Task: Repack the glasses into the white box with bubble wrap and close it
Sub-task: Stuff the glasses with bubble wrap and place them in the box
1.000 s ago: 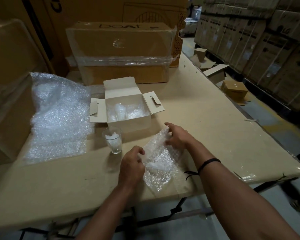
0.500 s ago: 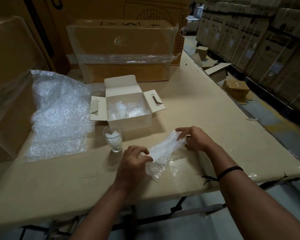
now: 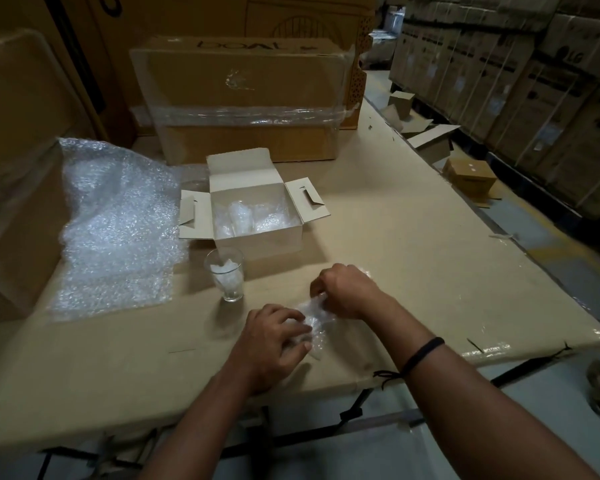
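Observation:
A small sheet of bubble wrap (image 3: 313,315) lies bunched on the cardboard-covered table (image 3: 413,271) near its front edge. My left hand (image 3: 274,341) grips its near end and my right hand (image 3: 347,292) grips its far end. A clear glass (image 3: 225,277) with a wad of wrap inside stands upright just left of my hands. Behind it sits the white box (image 3: 257,242), flaps open, with wrapped glasses (image 3: 246,220) inside.
A large sheet of bubble wrap (image 3: 115,230) is spread at the left, against a brown carton (image 3: 14,168). A taped brown carton (image 3: 243,98) stands behind the white box. Small cartons (image 3: 470,178) lie on the floor at the right, beside stacked boxes.
My hands have come closer together, and the small bubble wrap sheet, earlier stretched out between them, is now bunched into a tighter roll. The glass and white box have not moved.

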Tool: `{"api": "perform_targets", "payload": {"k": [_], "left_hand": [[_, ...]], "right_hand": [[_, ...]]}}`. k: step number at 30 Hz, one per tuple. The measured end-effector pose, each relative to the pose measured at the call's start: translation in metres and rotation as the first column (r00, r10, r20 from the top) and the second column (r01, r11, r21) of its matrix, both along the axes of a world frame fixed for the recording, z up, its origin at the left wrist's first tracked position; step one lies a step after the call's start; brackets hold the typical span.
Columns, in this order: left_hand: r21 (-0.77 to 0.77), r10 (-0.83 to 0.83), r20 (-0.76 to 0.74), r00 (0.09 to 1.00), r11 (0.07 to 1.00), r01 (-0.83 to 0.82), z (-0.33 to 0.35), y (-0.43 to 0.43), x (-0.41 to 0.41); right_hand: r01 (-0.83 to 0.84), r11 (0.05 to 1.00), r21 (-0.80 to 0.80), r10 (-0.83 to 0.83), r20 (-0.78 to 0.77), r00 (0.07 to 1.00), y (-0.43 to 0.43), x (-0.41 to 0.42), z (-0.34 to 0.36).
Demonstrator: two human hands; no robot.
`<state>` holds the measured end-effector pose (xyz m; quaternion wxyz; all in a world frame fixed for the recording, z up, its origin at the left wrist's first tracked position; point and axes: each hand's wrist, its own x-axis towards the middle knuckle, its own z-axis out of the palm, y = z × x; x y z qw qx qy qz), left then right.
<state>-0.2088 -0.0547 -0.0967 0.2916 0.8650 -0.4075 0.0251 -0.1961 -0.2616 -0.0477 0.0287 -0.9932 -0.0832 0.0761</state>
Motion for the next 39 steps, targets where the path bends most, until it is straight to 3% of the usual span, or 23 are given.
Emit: {"api": "perform_targets", "payload": {"k": [3,6,8,10,12,15,17,20,21,23,26,30,32,33,35,36,37,39], "left_hand": [[-0.101,0.080,-0.048,0.996,0.991,-0.085,-0.005,0.009,0.002],[-0.236,0.268,-0.157,0.951,0.924,-0.299,-0.003,0.021,0.004],[-0.258,0.433,-0.218,0.875,0.839,-0.479,0.002,0.032,0.005],[-0.219,0.598,-0.199,0.776,0.745,-0.630,0.004,0.045,0.007],[-0.176,0.717,-0.179,0.673,0.650,-0.739,0.005,0.056,0.011],[-0.086,0.788,-0.181,0.589,0.584,-0.807,0.006,0.065,0.026],[0.009,0.775,-0.185,0.604,0.616,-0.788,0.007,0.066,0.042],[0.095,0.688,-0.209,0.695,0.722,-0.685,0.011,0.066,0.063],[0.110,0.653,-0.218,0.725,0.754,-0.647,0.012,0.065,0.067],[0.136,0.618,-0.280,0.735,0.783,-0.606,0.008,0.066,0.076],[0.130,0.637,-0.311,0.705,0.764,-0.632,-0.005,0.069,0.085],[0.053,0.595,-0.305,0.744,0.790,-0.610,-0.006,0.069,0.089],[0.005,0.560,-0.314,0.766,0.808,-0.589,-0.004,0.069,0.088],[-0.016,0.548,-0.327,0.770,0.811,-0.585,-0.003,0.070,0.088],[-0.082,0.519,-0.343,0.783,0.813,-0.576,-0.003,0.071,0.087],[-0.121,0.496,-0.339,0.799,0.819,-0.560,-0.002,0.071,0.086],[-0.150,0.474,-0.338,0.813,0.826,-0.544,-0.001,0.072,0.086],[-0.184,0.441,-0.341,0.830,0.835,-0.519,-0.002,0.072,0.087]], "right_hand": [[0.160,0.987,0.018,-0.160,-0.004,0.987,-0.002,0.002,0.003],[0.364,0.880,0.305,-0.398,0.056,0.916,-0.008,0.006,0.003],[0.417,0.629,0.655,-0.543,-0.014,0.840,-0.010,0.009,0.006],[0.421,0.267,0.867,-0.581,-0.204,0.788,-0.009,0.009,0.010],[0.416,0.037,0.909,-0.541,-0.332,0.773,-0.006,0.007,0.013],[0.424,-0.116,0.898,-0.482,-0.424,0.767,0.003,0.007,0.012],[0.443,-0.214,0.871,-0.424,-0.491,0.761,0.010,0.008,0.011],[0.451,-0.410,0.793,-0.273,-0.578,0.769,0.020,0.013,0.014],[0.440,-0.436,0.785,-0.241,-0.572,0.784,0.022,0.015,0.016],[0.401,-0.389,0.829,-0.259,-0.516,0.816,0.029,0.020,0.020],[0.286,-0.233,0.930,-0.396,-0.359,0.845,0.045,0.026,0.031],[0.185,-0.007,0.983,-0.509,-0.163,0.845,0.075,0.041,0.043],[0.180,0.198,0.964,-0.542,-0.045,0.839,0.093,0.047,0.049],[0.177,0.398,0.900,-0.529,0.068,0.846,0.100,0.050,0.051],[0.140,0.812,0.567,-0.350,0.281,0.893,0.112,0.052,0.055],[0.099,0.915,0.392,-0.239,0.327,0.914,0.116,0.052,0.056],[0.056,0.958,0.281,-0.157,0.349,0.924,0.119,0.053,0.057],[-0.004,0.984,0.178,-0.059,0.349,0.935,0.121,0.054,0.060]]}}
